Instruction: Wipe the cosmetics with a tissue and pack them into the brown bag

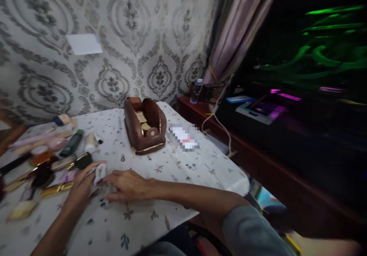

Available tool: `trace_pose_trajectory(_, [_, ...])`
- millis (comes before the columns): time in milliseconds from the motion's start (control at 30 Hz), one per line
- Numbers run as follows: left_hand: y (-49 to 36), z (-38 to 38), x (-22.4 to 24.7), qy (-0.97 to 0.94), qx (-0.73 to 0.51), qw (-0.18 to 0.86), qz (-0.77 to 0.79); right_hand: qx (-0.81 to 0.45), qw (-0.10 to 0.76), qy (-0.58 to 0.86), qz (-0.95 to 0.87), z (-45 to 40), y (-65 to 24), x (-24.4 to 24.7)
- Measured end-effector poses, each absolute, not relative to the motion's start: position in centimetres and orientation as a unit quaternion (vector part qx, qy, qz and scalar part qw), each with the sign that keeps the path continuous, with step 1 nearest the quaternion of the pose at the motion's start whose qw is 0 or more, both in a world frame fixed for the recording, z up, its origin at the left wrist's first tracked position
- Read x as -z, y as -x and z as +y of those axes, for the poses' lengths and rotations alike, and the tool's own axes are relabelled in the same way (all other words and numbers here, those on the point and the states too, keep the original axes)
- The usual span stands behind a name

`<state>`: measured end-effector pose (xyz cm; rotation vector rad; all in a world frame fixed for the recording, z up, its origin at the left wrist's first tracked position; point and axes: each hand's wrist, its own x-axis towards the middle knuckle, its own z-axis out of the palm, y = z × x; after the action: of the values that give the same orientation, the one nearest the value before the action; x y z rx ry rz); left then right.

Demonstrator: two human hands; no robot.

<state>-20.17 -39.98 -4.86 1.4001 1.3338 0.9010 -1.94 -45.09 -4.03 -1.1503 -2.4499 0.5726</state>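
My left hand (82,185) is closed around a small white item (100,173), which looks looped or folded; blur hides its exact kind. From the right, my right hand (129,185) meets the same item with bent fingertips. Both hands are low over the patterned white tablecloth (155,214). Just left of them lie a dark green-and-gold case (83,160), a gold tube (57,189) and a purple-and-white packet (66,175). Beyond my hands stands a brown cosmetic bag (146,143), unzipped, with some pale yellowish pieces inside.
Several cosmetics cover the table's left side, among them a green tube (71,143) and a cream tube (91,142). A phone (184,137) lies right of the bag. On the dark red desk (185,105) are a water bottle (196,91) and a white cable (225,128).
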Motion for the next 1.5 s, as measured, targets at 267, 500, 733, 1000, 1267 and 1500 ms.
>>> trace_pose_trajectory(267, [19.7, -40.6, 6.1, -0.543, -0.431, 0.55, 0.466, -0.357, 0.347, 0.502, -0.708, -42.7, 6.2, 6.1])
trace_pose_trajectory(500, [20.7, -40.3, 6.9, -0.678, -0.377, 0.503, 0.38, -0.647, 0.512, 0.377, -0.421, -41.6, 7.1, 7.6])
trace_pose_trajectory(733, [21.1, -39.5, 7.0, -0.707, -0.403, 0.376, 0.443, -0.697, 0.5, 0.323, -0.401, -41.9, 6.3, 8.2])
trace_pose_trajectory(1000, [22.6, -38.5, 6.6, -0.653, -0.428, 0.336, 0.527, -0.662, 0.457, 0.345, -0.485, -42.3, 6.4, 8.3])
trace_pose_trajectory(1267, [22.8, -38.0, 6.9, -0.637, -0.442, 0.301, 0.555, -0.651, 0.431, 0.351, -0.517, -42.4, 6.6, 8.3])
trace_pose_trajectory(1500, [23.5, -37.6, 6.4, -0.617, -0.493, 0.276, 0.548, -0.636, 0.408, 0.347, -0.556, -42.5, 6.7, 8.6])
